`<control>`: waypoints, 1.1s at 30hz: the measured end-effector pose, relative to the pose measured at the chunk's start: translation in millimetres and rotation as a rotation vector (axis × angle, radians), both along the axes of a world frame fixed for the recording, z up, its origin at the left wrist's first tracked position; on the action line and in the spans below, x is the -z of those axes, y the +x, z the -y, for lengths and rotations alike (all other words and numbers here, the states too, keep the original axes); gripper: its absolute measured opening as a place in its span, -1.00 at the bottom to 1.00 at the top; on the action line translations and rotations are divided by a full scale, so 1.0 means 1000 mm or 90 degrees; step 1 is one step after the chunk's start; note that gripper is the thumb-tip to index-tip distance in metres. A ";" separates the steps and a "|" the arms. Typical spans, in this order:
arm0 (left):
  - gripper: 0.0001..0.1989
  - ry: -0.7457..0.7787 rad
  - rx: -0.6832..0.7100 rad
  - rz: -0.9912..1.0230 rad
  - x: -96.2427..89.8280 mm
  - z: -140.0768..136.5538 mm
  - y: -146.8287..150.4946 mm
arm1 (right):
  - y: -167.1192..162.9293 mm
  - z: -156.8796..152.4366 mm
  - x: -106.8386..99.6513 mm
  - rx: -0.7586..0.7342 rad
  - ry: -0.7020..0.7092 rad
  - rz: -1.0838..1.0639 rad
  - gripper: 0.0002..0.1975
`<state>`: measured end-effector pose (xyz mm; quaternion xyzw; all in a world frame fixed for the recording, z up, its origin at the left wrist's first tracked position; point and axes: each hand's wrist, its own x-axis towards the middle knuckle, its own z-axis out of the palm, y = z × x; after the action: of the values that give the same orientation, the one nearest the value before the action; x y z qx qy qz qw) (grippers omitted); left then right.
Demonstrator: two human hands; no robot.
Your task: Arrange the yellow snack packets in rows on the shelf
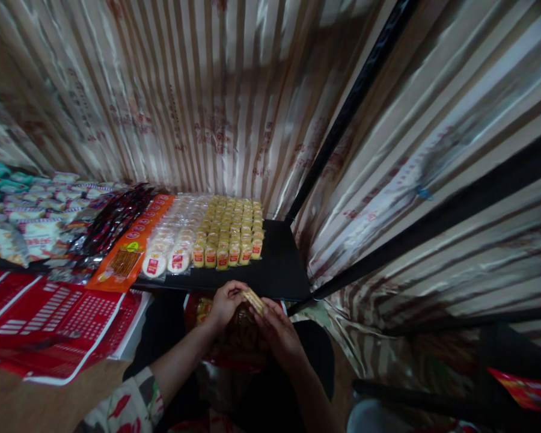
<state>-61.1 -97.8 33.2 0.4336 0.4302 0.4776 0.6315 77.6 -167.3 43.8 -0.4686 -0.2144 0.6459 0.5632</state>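
In dim light, striped sheeting (pixel 193 78) hangs behind a black shelf (pixel 282 252).

Dim | curtain (pixel 234 90) sheen streaky (palest toward right) | lower right murky | edges stretched, soft

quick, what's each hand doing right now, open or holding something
Left hand: closed, fingers at one end of a yellow wrapped snack.
Right hand: closed, holding the same snack.

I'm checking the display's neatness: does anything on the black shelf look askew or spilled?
I see nothing spilled. The dark packets overlap in a loose, uneven pile, which looks untidy compared with the neat rows of yellow packets.
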 end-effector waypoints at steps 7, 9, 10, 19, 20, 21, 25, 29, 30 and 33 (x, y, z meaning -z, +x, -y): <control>-0.97 -0.013 -0.030 -0.040 -0.002 -0.013 0.003 | 0.001 -0.006 0.004 0.038 0.025 0.073 -0.64; -0.95 -0.023 -0.019 -0.043 -0.005 -0.015 0.004 | 0.001 -0.010 0.008 0.059 0.037 0.104 -0.67; -0.94 -0.027 -0.014 -0.041 -0.007 -0.016 0.005 | 0.000 -0.013 0.010 0.065 0.048 0.118 -0.68; -0.89 0.055 0.005 -0.090 -0.006 -0.018 0.023 | 0.004 -0.032 0.025 0.081 0.099 0.222 -0.53; -0.89 0.091 0.004 -0.099 -0.006 -0.020 0.025 | 0.006 -0.035 0.023 0.061 0.098 0.238 -0.55; -0.89 0.120 0.006 -0.105 -0.007 -0.022 0.028 | 0.008 -0.038 0.022 0.042 0.096 0.253 -0.57; -0.79 0.201 -0.022 -0.161 -0.013 -0.029 0.035 | 0.017 -0.058 0.018 0.028 0.114 0.270 -0.63; -0.66 0.247 -0.084 -0.301 -0.010 -0.033 0.038 | 0.024 -0.089 0.028 0.134 0.112 0.313 -0.59; -0.65 0.253 -0.082 -0.318 -0.007 -0.034 0.039 | 0.025 -0.097 0.032 0.158 0.109 0.340 -0.59; -0.64 0.263 -0.070 -0.337 0.002 -0.038 0.041 | 0.026 -0.118 0.040 0.193 0.121 0.435 -0.59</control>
<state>-20.0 -60.0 30.8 0.6375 0.4961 0.4589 0.3700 103.3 -49.5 3.4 -0.6289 -0.3766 0.3393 0.5895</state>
